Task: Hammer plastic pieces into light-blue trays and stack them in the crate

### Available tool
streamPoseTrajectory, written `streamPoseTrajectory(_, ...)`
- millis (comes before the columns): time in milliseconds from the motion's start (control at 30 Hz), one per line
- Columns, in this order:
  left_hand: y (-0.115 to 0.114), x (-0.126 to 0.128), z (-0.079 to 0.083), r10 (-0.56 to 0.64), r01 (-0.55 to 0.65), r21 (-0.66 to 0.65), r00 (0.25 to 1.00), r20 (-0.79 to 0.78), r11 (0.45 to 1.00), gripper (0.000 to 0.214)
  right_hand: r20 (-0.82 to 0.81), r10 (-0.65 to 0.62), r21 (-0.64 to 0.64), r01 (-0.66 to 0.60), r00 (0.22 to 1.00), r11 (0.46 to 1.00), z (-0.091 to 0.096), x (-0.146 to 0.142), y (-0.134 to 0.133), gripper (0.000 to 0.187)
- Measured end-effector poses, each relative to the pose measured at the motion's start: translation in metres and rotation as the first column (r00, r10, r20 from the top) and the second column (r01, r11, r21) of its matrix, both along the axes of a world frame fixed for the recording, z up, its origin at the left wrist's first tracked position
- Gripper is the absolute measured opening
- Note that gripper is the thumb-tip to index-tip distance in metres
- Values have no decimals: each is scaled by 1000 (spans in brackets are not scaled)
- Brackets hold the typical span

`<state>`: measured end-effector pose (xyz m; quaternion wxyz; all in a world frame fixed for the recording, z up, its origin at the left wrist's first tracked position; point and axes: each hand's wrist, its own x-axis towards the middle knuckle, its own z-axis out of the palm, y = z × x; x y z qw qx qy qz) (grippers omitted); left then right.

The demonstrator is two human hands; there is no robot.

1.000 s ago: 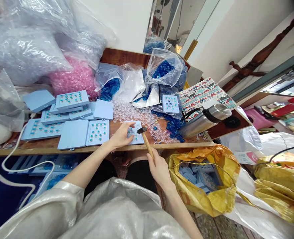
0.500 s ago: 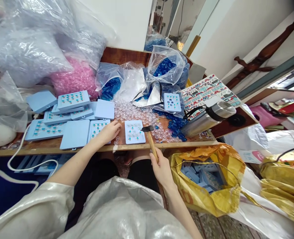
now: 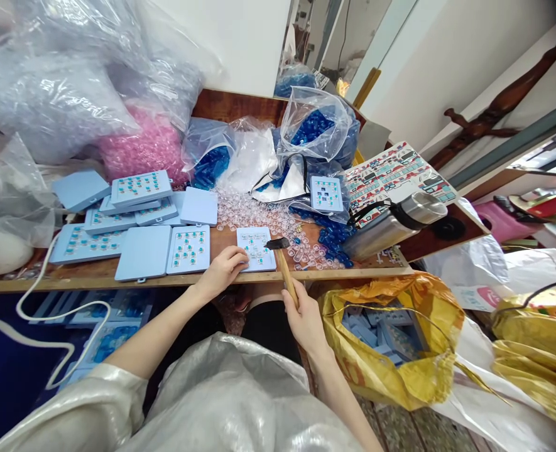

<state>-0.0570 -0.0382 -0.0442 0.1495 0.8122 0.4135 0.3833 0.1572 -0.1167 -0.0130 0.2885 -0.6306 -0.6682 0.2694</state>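
My right hand (image 3: pixel 302 315) is wrapped round the wooden handle of a small hammer (image 3: pixel 284 269). The dark hammer head lies over the right edge of a light blue plastic panel (image 3: pixel 257 258), which carries clear and turquoise pieces. At the panel's lower left corner, my left hand (image 3: pixel 225 269) has its fingers bent together; what they hold, if anything, is hidden. Just left of that hand lies an opened light blue case (image 3: pixel 189 250) with turquoise pieces across one half and a plain other half (image 3: pixel 143 252).
Stacked light blue cases (image 3: pixel 139 189) sit at the left. Small clear plastic pieces (image 3: pixel 259 213) and blue ones (image 3: pixel 332 242) are strewn behind the panel. A steel flask (image 3: pixel 395 226) leans at the right. Below the table edge stands a yellow sack (image 3: pixel 400 376) holding blue cases.
My left hand has moved right, from the opened case to the panel's lower left corner. The hammer and right hand have stayed nearly still.
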Motion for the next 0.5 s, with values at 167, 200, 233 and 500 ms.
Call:
streamPoseTrajectory(167, -3, -1, -1, 28, -27, -48, 999, 29, 998, 9, 44, 50, 7, -51, 998, 999, 0, -6, -5, 37)
streamPoseTrajectory(200, -4, 0, -1, 48, -45, -69, 998, 42, 997, 11, 85, 72, -4, -72, 994, 997, 1, -8, -6, 37)
streamPoseTrajectory(233, -4, 1, -1, 70, -65, -92, 996, 55, 994, 14, 135, 100, -26, -98, 986, 995, 2, -10, -6, 37)
streamPoseTrajectory(500, -5, 2, 1, 113, -97, -155, 989, 97, 983, 29, 233, 125, -33, -120, 965, 992, 7, -12, -10, 38)
